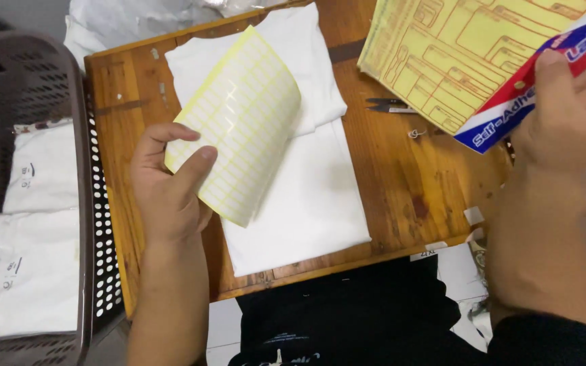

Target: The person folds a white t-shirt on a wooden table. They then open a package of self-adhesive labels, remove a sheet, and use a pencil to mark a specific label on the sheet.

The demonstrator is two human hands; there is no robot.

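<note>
A: Head view: what is the left hand (167, 186) holding?
B: It pinches a curled yellow label sheet (239, 122) of small white stickers, above folded white cloth (306, 196) on the wooden table (408, 183).
A: And the right hand (568, 112)?
B: It grips a yellow label pack (469, 54). The grey basket (42, 74) at the left holds folded white garments (35, 230).

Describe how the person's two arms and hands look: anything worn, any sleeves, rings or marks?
The left hand and forearm are bare, with no ring, watch or glove showing. The right hand is also bare; a dark sleeve covers the arm near the elbow.
</note>
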